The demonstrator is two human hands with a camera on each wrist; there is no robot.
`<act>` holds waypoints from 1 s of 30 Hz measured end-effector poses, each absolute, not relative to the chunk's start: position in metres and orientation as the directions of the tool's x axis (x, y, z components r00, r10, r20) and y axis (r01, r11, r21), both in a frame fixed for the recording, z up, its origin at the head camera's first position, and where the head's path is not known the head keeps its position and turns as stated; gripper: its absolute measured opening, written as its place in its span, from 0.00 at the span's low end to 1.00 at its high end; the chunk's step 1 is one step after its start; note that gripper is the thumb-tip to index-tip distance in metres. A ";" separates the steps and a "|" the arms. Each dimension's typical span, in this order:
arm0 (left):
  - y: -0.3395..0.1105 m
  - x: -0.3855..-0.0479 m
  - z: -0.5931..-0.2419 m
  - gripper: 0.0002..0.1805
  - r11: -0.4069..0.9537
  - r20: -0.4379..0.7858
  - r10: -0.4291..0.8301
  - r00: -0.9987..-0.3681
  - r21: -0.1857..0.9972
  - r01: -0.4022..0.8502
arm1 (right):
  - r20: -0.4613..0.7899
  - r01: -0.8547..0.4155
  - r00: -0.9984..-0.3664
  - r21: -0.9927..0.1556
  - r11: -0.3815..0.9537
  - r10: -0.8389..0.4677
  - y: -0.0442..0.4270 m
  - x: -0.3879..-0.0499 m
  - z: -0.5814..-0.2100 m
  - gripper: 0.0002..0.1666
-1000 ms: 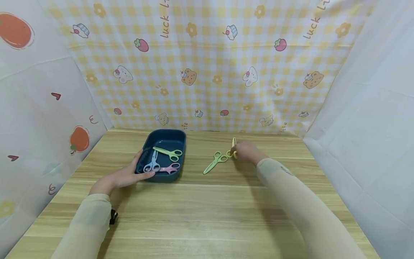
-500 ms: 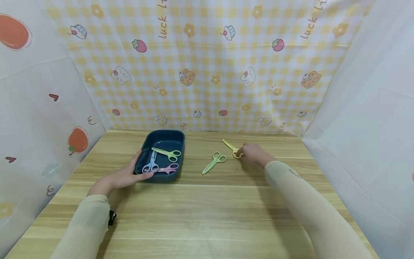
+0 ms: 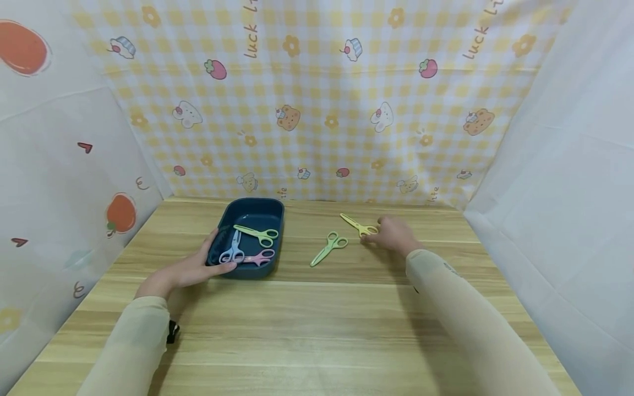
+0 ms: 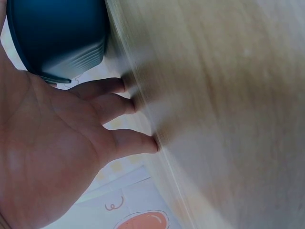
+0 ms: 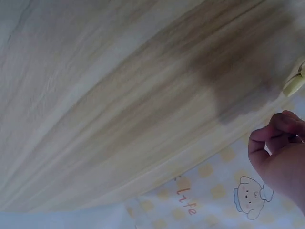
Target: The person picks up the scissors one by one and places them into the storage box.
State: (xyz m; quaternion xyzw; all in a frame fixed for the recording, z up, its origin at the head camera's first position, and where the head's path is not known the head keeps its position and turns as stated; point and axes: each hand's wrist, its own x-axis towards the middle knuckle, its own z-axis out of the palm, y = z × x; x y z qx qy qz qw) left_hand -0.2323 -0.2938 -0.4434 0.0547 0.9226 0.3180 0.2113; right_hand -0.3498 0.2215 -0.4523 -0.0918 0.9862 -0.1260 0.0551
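Yellow scissors (image 3: 356, 225) lie on the wooden table (image 3: 317, 319) in the head view, right hand (image 3: 394, 237) at their handles; green scissors (image 3: 327, 248) just beside; left hand (image 3: 188, 269) against the blue box (image 3: 255, 273), which holds three more pairs. Left wrist: fingers straight, slightly apart, beside the box. Right wrist: fingers bent near the scissors; cannot tell whether they pinch. Step looks like taking hold; next calls for a sure pinch on the loops.
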 end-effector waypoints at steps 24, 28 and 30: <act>-0.294 -0.235 -0.445 0.68 0.795 -0.361 0.238 -0.902 0.606 -0.033 | -0.182 -0.031 -0.979 -0.296 0.955 -0.089 0.209 -0.351 -0.453 0.32; -0.295 -0.234 -0.446 0.68 0.798 -0.357 0.237 -0.903 0.602 -0.029 | -0.192 -0.022 -0.977 -0.320 0.947 -0.087 0.204 -0.349 -0.454 0.30; -0.295 -0.234 -0.446 0.68 0.800 -0.357 0.236 -0.904 0.599 -0.028 | -0.196 -0.018 -0.977 -0.322 0.947 -0.085 0.201 -0.349 -0.454 0.29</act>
